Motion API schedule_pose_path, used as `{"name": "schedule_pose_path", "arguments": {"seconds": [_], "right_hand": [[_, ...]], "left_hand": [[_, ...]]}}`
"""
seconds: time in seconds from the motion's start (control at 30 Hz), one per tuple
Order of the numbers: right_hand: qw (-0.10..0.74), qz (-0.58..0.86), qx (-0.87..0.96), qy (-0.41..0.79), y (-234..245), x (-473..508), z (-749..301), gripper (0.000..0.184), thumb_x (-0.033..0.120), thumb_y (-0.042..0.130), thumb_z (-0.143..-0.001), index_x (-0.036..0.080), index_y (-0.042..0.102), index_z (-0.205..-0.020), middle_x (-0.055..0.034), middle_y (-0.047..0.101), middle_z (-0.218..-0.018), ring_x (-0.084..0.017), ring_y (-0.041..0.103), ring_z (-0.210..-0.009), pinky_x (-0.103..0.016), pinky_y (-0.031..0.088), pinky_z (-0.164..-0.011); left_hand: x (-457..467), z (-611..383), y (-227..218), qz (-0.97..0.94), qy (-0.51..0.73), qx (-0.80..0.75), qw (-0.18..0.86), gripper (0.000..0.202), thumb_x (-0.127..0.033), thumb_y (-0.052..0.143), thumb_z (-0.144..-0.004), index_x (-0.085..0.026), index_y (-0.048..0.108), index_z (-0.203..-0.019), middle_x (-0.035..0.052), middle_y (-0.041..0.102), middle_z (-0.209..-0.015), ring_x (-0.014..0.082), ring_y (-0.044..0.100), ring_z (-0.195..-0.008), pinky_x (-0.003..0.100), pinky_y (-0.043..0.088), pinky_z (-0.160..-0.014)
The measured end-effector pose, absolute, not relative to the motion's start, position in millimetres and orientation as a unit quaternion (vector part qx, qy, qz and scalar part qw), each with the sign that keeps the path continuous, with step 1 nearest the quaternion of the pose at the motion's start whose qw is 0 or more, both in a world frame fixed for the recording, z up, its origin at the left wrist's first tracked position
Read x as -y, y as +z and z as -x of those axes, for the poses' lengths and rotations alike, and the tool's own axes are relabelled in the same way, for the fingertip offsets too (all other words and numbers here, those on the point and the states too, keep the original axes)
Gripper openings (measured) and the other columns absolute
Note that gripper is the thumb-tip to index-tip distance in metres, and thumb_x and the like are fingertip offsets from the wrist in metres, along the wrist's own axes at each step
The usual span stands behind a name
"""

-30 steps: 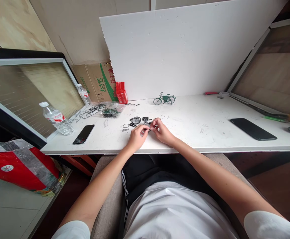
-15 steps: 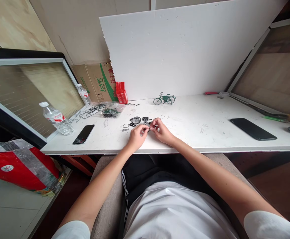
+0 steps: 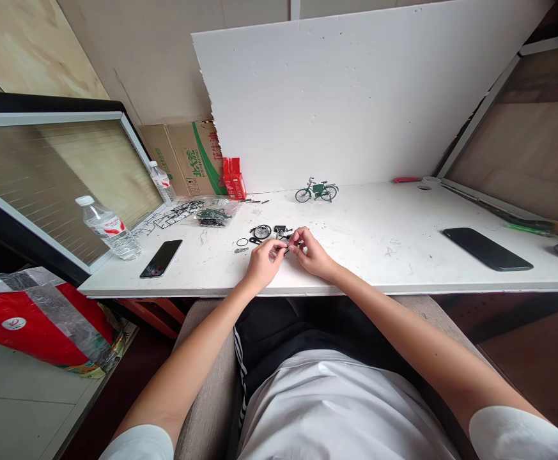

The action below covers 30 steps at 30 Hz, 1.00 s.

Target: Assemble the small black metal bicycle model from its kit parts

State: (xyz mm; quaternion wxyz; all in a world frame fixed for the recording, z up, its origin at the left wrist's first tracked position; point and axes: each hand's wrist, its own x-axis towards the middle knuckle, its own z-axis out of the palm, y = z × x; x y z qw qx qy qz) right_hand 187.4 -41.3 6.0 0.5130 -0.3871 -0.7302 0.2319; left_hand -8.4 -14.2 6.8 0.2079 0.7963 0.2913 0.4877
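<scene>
Close together over the front of the white table, my left hand and my right hand both pinch at a small dark part. Its exact kind is too small to make out. Just beyond my fingers lie a small spoked model wheel, a thin black ring and a black piece. Other little dark parts there are partly covered by my hands. A finished-looking green model bicycle stands upright farther back.
Left of my hands are a phone, a water bottle, a plastic bag of green and black parts and black sprue frames. A red packet stands by a carton. At right lies a black phone-like slab.
</scene>
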Motion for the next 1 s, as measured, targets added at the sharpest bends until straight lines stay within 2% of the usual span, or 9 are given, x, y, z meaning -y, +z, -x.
{"name": "schedule_pose_path", "arguments": {"seconds": [0.23,0.4,0.67,0.83,1.0], "right_hand": [[0.513,0.399,0.728,0.219,4.4,39.9,-188.1,0.01,0.035,0.049,-0.107,0.027,0.043,-0.107,-0.0052,0.054,-0.104,-0.022,0.055,-0.091,-0.038,0.048,-0.079],[0.53,0.419,0.703,0.221,4.9,41.2,-187.4,0.012,0.038,0.046,-0.109,0.028,0.04,-0.111,-0.0036,0.05,-0.1,-0.018,0.048,-0.076,-0.035,0.046,-0.071],[0.52,0.42,0.709,0.226,8.8,43.4,-186.3,0.016,0.04,0.05,-0.107,0.028,0.041,-0.113,-0.0034,0.05,-0.105,-0.015,0.049,-0.075,-0.033,0.049,-0.071],[0.52,0.417,0.703,0.25,11.2,44.7,-185.7,0.018,0.039,0.053,-0.105,0.027,0.041,-0.111,-0.0049,0.052,-0.108,-0.014,0.05,-0.075,-0.028,0.047,-0.063],[0.523,0.408,0.693,0.281,12.1,46.6,-184.5,0.02,0.04,0.055,-0.104,0.028,0.04,-0.11,-0.005,0.053,-0.109,-0.013,0.05,-0.073,-0.028,0.049,-0.061]], "left_hand": [[15.1,8.6,7.6,-0.799,0.489,-0.283,0.205,0.012,-0.016,0.064,-0.096,-0.021,0.072,-0.103,0.0059,0.078,-0.103,0.0169,0.072,-0.088,0.028,0.059,-0.074],[14.7,9.2,7.3,-0.803,0.488,-0.277,0.199,0.013,-0.015,0.063,-0.096,-0.021,0.072,-0.103,0.0052,0.077,-0.102,0.0157,0.071,-0.086,0.026,0.058,-0.073],[15.5,9.2,8.2,-0.809,0.483,-0.274,0.193,0.014,-0.014,0.062,-0.096,-0.021,0.072,-0.103,0.0049,0.077,-0.103,0.0155,0.071,-0.085,0.026,0.058,-0.073],[15.8,9.3,8.6,-0.81,0.48,-0.277,0.192,0.014,-0.015,0.062,-0.097,-0.021,0.072,-0.103,0.0057,0.077,-0.103,0.0165,0.071,-0.087,0.027,0.059,-0.073],[15.8,9.3,8.4,-0.81,0.479,-0.278,0.195,0.014,-0.015,0.062,-0.097,-0.021,0.072,-0.103,0.0055,0.077,-0.103,0.0165,0.072,-0.088,0.027,0.059,-0.073]]}}
